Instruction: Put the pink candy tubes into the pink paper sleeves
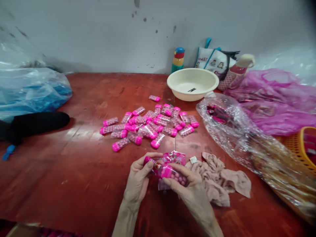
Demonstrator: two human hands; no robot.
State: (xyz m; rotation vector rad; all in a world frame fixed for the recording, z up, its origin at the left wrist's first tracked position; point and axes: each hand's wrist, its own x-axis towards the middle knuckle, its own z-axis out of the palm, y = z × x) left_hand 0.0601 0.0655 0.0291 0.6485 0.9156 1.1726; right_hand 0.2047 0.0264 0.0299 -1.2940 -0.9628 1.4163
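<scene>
Between the thumb and fingers of my right hand (189,184) is a small clear bottle (176,176) of pink balls, its bright pink cap pointing left. My left hand (139,174) pinches a pink printed wrapper (154,164), which meets the bottle's cap end. More pink printed wrappers (179,158) lie on the table just beyond and partly under my hands. Farther out, a loose pile of similar pink-capped bottles (148,126) lies on its sides. A crumpled pale pink cloth (222,177) rests to the right of my right hand.
The red table (86,184) meets a wall. At the back stand a cream basin (192,95), a colourful bottle (178,61) and a bag (209,61). Clear plastic (234,138), pink bags (278,112) and a yellow basket (296,148) crowd the right. A blue-filled bag (32,92) and black object (39,121) lie left.
</scene>
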